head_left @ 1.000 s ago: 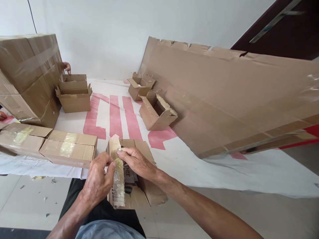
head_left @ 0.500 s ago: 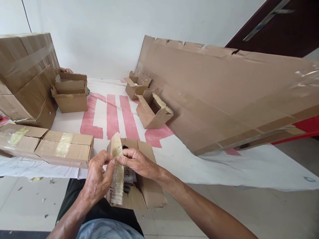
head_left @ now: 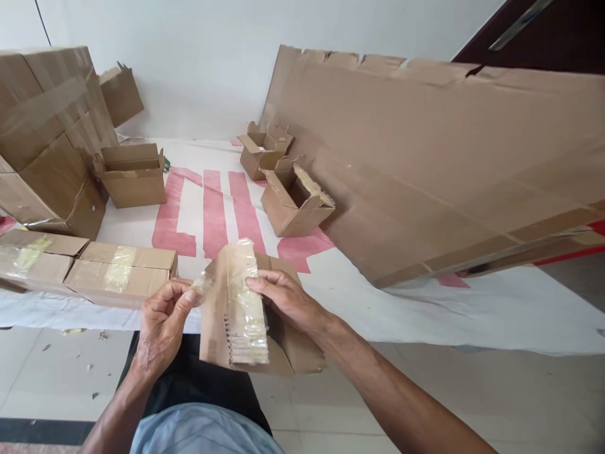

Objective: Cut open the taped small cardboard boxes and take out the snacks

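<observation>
Left hand pinches crumpled tape; right hand grips taped flap of open carton.

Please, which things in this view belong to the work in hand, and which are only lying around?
In the work:
- left hand, pinching crumpled clear tape
- right hand, gripping taped flap
- open carton bearing that flap

Apparently just lying around:
- two closed boxes, left
- two open boxes, beside the large cardboard sheet
- floor scraps

Past the held box, there is room over the white cloth between the open boxes. Stacked boxes block left; a cardboard sheet blocks right.
</observation>
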`<state>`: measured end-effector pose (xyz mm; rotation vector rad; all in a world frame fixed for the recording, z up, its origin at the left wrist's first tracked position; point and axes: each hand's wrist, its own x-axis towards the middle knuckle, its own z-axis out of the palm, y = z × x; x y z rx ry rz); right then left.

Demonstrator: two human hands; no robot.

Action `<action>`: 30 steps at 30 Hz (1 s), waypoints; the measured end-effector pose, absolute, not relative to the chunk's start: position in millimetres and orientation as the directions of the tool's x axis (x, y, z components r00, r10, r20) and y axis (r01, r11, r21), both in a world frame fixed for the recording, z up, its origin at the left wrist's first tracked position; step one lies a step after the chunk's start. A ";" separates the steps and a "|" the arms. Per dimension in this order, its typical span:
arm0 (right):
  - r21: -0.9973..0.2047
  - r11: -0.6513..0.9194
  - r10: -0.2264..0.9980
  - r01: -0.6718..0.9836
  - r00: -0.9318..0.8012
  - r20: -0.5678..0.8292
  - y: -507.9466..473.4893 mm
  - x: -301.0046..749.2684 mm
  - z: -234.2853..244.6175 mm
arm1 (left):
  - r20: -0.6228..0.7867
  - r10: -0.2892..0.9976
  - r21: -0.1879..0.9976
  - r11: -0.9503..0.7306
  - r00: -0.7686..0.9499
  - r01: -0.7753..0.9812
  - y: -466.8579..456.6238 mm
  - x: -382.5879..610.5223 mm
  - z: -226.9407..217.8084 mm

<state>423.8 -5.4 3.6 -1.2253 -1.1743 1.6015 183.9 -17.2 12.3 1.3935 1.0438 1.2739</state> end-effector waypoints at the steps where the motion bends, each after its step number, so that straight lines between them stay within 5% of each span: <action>1: -0.966 -0.257 0.949 -0.039 -0.196 -0.245 -7.5 424.4 4.4 | 0.213 0.972 0.976 -0.216 0.099 0.018 -19.9 183.8 9.4; 6: -0.971 -0.223 0.945 0.090 -0.225 -0.238 -24.2 418.1 23.2 | 0.367 0.923 0.902 -0.384 0.117 0.199 -33.2 185.0 -13.0; 13: -0.897 -0.413 0.856 0.155 -0.269 -0.441 -44.4 404.4 33.4 | 0.391 0.919 0.893 -0.393 0.052 0.219 -47.8 190.0 -47.4; 23: -0.844 -0.514 0.833 0.153 -0.149 -0.534 -80.9 402.5 30.8 | 0.325 0.942 0.937 -0.333 0.087 0.103 -64.5 213.4 -67.9; 30: -0.885 -0.383 0.900 0.266 -0.108 -0.422 -91.0 395.0 37.5 | 0.122 0.988 0.992 -0.119 0.099 -0.031 -61.5 214.2 -66.7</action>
